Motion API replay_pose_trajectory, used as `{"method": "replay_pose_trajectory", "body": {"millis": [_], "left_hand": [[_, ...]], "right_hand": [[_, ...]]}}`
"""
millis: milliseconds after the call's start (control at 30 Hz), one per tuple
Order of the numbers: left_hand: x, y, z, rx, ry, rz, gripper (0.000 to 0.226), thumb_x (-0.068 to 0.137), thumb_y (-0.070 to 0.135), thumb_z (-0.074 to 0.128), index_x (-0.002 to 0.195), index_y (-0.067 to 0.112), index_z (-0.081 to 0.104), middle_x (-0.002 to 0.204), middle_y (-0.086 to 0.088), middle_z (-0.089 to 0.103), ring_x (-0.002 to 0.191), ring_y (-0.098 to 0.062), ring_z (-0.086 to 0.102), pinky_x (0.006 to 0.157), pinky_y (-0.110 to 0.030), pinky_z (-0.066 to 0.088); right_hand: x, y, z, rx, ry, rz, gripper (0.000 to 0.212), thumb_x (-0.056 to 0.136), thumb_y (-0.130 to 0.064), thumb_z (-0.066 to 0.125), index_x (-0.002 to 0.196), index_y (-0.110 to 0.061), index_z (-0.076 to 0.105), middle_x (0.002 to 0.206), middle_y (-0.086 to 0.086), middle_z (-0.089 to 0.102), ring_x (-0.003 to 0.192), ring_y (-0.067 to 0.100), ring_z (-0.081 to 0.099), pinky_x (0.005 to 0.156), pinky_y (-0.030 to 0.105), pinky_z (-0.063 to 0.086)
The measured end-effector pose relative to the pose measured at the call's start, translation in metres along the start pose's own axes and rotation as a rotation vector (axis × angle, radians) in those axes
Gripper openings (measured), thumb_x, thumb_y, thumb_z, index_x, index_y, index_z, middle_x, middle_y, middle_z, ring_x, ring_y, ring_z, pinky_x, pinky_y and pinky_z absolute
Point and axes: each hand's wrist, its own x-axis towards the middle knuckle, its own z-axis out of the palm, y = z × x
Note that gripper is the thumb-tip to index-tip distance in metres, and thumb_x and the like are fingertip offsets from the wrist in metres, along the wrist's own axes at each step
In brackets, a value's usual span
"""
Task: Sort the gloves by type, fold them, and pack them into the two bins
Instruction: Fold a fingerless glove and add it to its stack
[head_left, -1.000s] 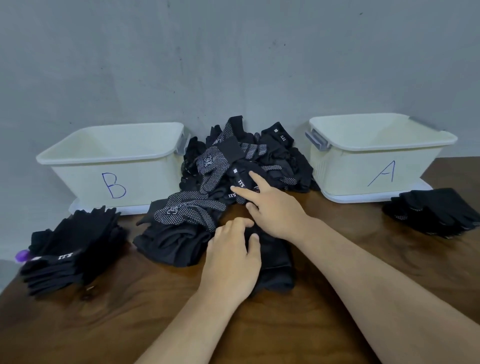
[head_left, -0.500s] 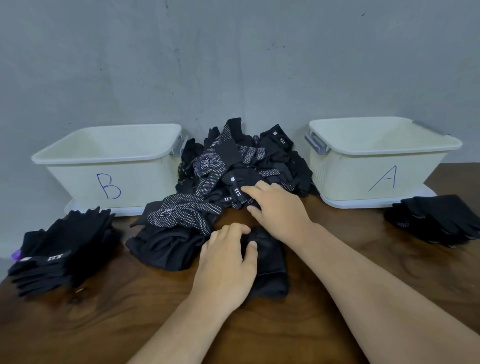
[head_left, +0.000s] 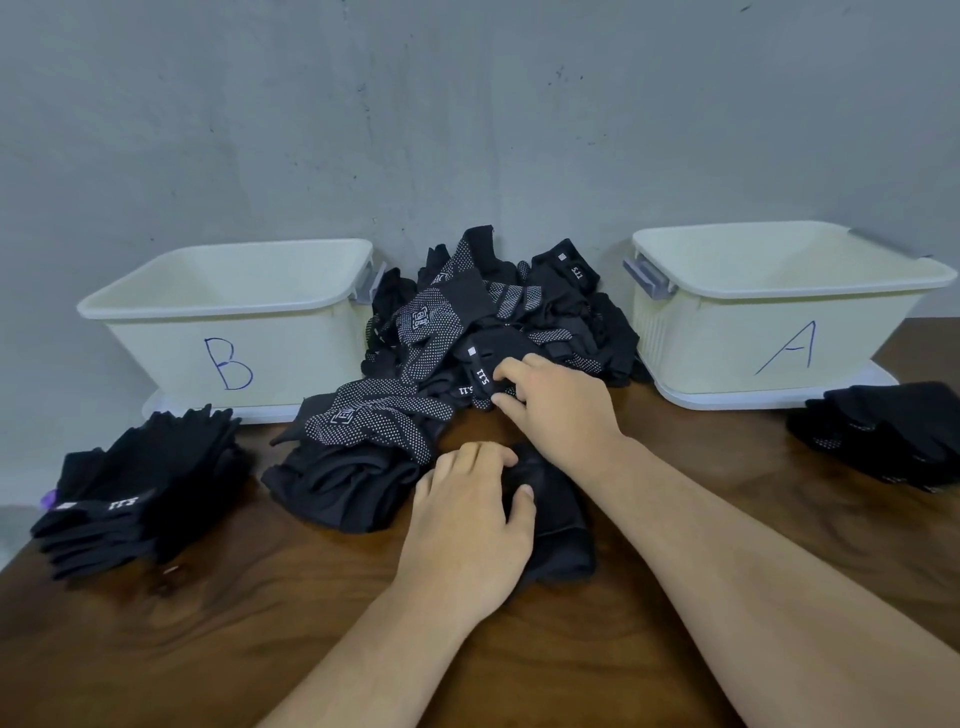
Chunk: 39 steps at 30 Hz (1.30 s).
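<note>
A heap of black gloves (head_left: 498, 322), some plain and some with white dots, lies between two cream bins. Bin B (head_left: 171, 348) stands on the left, bin A (head_left: 727, 338) on the right; both look empty. My right hand (head_left: 558, 400) reaches into the front of the heap and pinches a plain black glove (head_left: 480, 364) with a white label. My left hand (head_left: 467, 525) rests on a plain black glove (head_left: 558, 525) lying flat on the table, its fingers curled over the glove's far edge.
A stack of plain black gloves (head_left: 135, 488) sits at the left front of the wooden table (head_left: 208, 634). A stack of dotted gloves (head_left: 893, 431) lies at the right, in front of bin A. A grey wall (head_left: 467, 114) stands close behind the bins.
My right hand has gone from pointing into the heap to curling its fingers round the labelled glove. My left hand has stayed on the flat glove.
</note>
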Motion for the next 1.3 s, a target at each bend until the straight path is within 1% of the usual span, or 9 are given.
{"method": "replay_pose_trajectory", "body": {"millis": [167,300,400,567,800,1000,1100,1167,1300], "left_hand": [[0.0,-0.001,0.0,-0.002,0.002,0.004,0.031,0.106,0.047,0.046,0.136,0.038,0.049,0.135,0.026,0.048,0.133,0.0,0.035,0.116,-0.027,0.025],[0.0,-0.002,-0.001,-0.013,-0.001,0.013,0.029,0.106,0.047,0.046,0.134,0.04,0.048,0.134,0.028,0.047,0.133,0.002,0.035,0.118,-0.026,0.024],[0.001,-0.003,-0.001,-0.019,0.0,0.017,0.028,0.105,0.048,0.046,0.133,0.042,0.046,0.132,0.03,0.046,0.132,0.004,0.034,0.116,-0.024,0.022],[0.001,-0.004,0.0,-0.017,0.005,0.018,0.028,0.105,0.048,0.047,0.132,0.042,0.047,0.132,0.029,0.046,0.132,0.004,0.034,0.116,-0.024,0.022],[0.001,-0.005,0.0,-0.021,-0.006,0.011,0.029,0.105,0.049,0.046,0.134,0.042,0.046,0.133,0.029,0.045,0.133,0.003,0.033,0.12,-0.026,0.022],[0.0,-0.003,-0.004,-0.037,-0.013,0.007,0.032,0.105,0.05,0.048,0.136,0.041,0.047,0.134,0.029,0.045,0.134,0.003,0.034,0.119,-0.026,0.024],[-0.002,-0.003,-0.004,-0.045,-0.024,0.016,0.037,0.102,0.058,0.049,0.135,0.043,0.047,0.133,0.03,0.045,0.133,0.004,0.033,0.119,-0.026,0.023],[-0.003,-0.001,-0.005,-0.043,-0.041,0.033,0.041,0.099,0.067,0.048,0.135,0.046,0.046,0.132,0.032,0.043,0.133,0.005,0.032,0.122,-0.028,0.022],[-0.005,0.002,-0.005,-0.041,-0.09,0.089,0.052,0.095,0.075,0.045,0.139,0.047,0.047,0.136,0.033,0.041,0.137,0.007,0.029,0.124,-0.03,0.02]], "right_hand": [[0.0,0.0,-0.004,0.139,0.114,0.083,0.018,0.107,-0.048,0.048,0.107,-0.036,0.061,0.09,-0.011,0.051,0.076,0.014,0.059,0.065,0.036,0.052],[0.014,0.003,-0.028,0.578,0.261,0.159,0.013,0.106,-0.039,0.059,0.105,-0.033,0.07,0.103,-0.014,0.057,0.088,0.004,0.058,0.078,0.017,0.046],[0.027,0.009,-0.042,0.896,0.268,0.307,0.014,0.105,-0.033,0.061,0.099,-0.026,0.072,0.098,-0.013,0.072,0.091,0.004,0.066,0.085,0.022,0.048],[0.032,0.024,-0.041,1.139,0.272,0.48,0.02,0.107,-0.028,0.06,0.091,-0.022,0.071,0.063,-0.019,0.055,0.059,0.002,0.047,0.062,0.025,0.038],[0.038,0.032,-0.058,1.364,0.314,0.538,0.018,0.105,-0.035,0.06,0.09,-0.03,0.069,0.093,0.017,0.061,0.082,0.031,0.05,0.058,0.033,0.034],[0.036,0.034,-0.076,1.343,0.383,0.531,0.024,0.112,-0.026,0.054,0.089,-0.023,0.062,0.071,-0.011,0.064,0.058,0.001,0.053,0.056,0.02,0.043],[0.03,0.026,-0.082,1.385,0.302,0.544,0.018,0.112,-0.028,0.053,0.101,-0.021,0.065,0.101,0.007,0.079,0.08,0.015,0.069,0.076,0.035,0.055],[0.024,0.024,-0.083,1.44,0.263,0.555,0.017,0.111,-0.03,0.052,0.111,-0.019,0.066,0.124,0.019,0.074,0.098,0.027,0.07,0.085,0.047,0.052],[-0.009,0.024,-0.078,1.458,0.212,0.619,0.02,0.112,-0.031,0.051,0.111,-0.019,0.068,0.127,0.019,0.072,0.114,0.03,0.071,0.103,0.05,0.053]]}}
